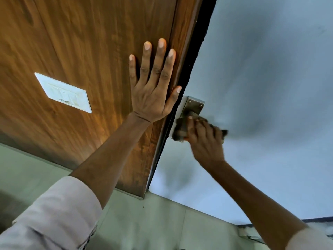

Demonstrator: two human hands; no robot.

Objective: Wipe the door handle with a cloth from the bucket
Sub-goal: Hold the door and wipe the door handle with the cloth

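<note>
My left hand (153, 91) spread flat on the wood panel (81, 51), right hand (203, 139) gripping the grey cloth (180, 130) around the door handle (193, 107)

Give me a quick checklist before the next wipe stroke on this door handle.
1. Cloth in the right hand: ok, fingers closed over it.
2. Cloth on the door handle: ok, it covers the lever below the metal plate.
3. Left hand bracing: ok, flat and open on the wooden panel.
4. Left thumb clear of the dark gap at the door's edge: not ok, its tip sits right beside it.
5. Handle clean: cannot tell, lever hidden and blurred.
6. Bucket within reach: cannot tell, out of view.
</note>
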